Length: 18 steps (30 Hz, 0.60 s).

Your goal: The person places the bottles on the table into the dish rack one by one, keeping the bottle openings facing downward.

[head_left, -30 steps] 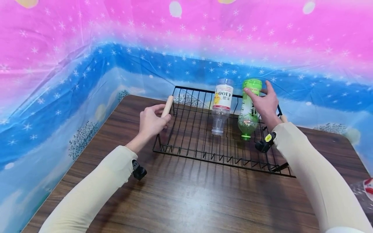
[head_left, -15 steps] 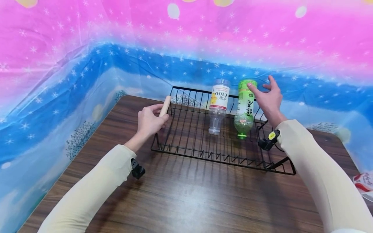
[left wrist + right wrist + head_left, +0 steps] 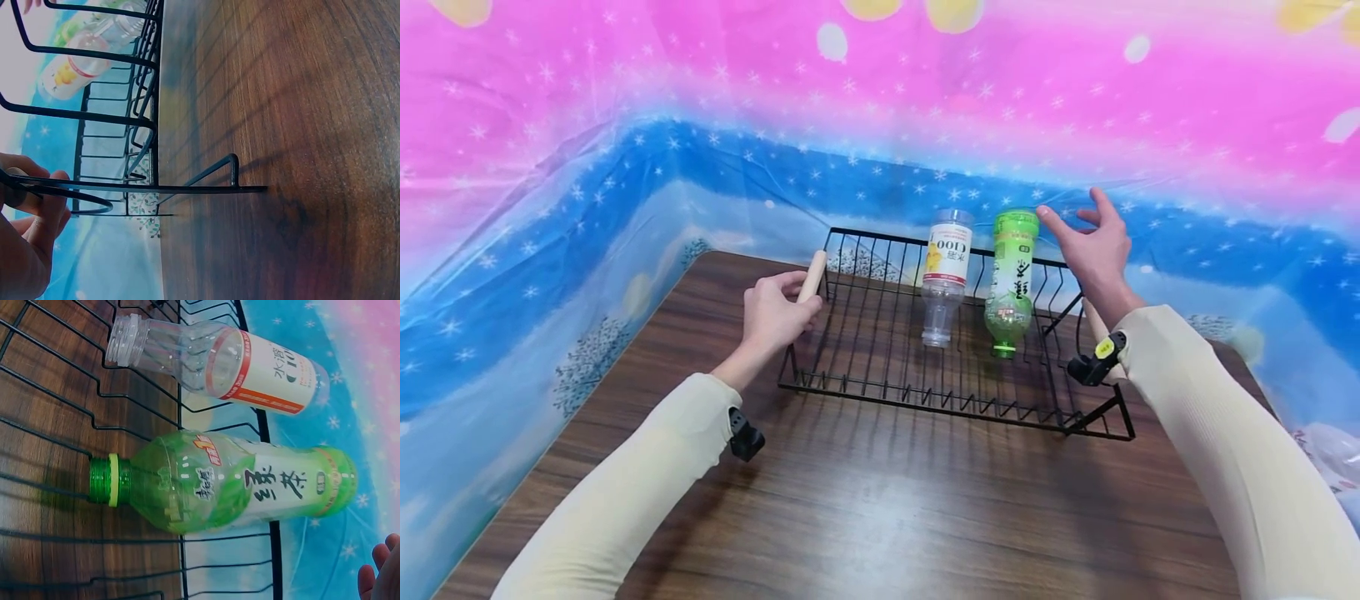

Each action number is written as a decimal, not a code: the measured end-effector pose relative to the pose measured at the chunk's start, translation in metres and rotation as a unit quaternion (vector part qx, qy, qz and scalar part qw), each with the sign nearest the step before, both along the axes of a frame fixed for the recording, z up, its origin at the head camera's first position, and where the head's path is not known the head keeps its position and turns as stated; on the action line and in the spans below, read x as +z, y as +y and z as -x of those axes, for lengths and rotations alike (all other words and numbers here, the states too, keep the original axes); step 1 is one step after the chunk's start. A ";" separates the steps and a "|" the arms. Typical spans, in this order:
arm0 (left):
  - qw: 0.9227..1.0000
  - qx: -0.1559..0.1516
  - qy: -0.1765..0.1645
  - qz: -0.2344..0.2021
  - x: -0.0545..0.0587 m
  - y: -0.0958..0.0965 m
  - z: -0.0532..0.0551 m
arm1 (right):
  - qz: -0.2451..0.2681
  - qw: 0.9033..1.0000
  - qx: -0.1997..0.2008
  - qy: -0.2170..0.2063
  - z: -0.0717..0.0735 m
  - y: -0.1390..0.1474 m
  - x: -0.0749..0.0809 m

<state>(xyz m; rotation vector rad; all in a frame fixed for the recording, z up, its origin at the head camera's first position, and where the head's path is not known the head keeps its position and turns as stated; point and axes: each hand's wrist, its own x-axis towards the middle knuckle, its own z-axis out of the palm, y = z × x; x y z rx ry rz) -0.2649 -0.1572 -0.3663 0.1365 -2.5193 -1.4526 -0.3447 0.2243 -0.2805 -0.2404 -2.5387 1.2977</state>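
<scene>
A patterned backdrop [image 3: 880, 100] of pink and blue with snowflakes fills the far side, its edges cut off by the frame. Before it stands a brown wood-grain table [image 3: 880, 500], whose near edge is out of view. Two cream sleeves [image 3: 640, 475] reach in from below, the right one covering part of the table's right side.

On the table sits a black wire rack [image 3: 925, 407], its right end partly hidden by the right arm. In it, towards the right, two bottles lean mouth down against the back, bases above the top rail: a green bottle [image 3: 1011, 275] and, just to its left, a clear bottle [image 3: 947, 267], blurred in the left wrist view.

The right hand [image 3: 1097, 250] is spread, gripping nothing, its thumb tip close beside the green bottle's base; whether they touch is hard to tell. The right wrist view catches only some fingertips, apart from the bottle. The left hand [image 3: 775, 315] pinches the left wooden handle [image 3: 812, 277] between thumb and fingers, some hidden behind it.

At the right edge, a cut-off clear plastic item [image 3: 1330, 450] is too partial to identify. The right wooden handle [image 3: 1096, 321] is mostly covered by the right wrist camera [image 3: 1092, 367] and forearm.
</scene>
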 end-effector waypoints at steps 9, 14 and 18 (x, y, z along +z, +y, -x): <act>1.000 -0.005 0.000 0.015 0.000 0.002 -0.001 | -0.011 1.000 -0.011 0.008 -0.021 0.018 0.011; 1.000 -0.012 0.003 0.018 0.001 0.002 0.000 | -0.013 1.000 -0.023 0.009 -0.031 0.032 0.016; 1.000 -0.015 0.008 0.026 0.000 0.002 0.000 | -0.021 0.999 -0.031 0.017 -0.039 0.045 0.019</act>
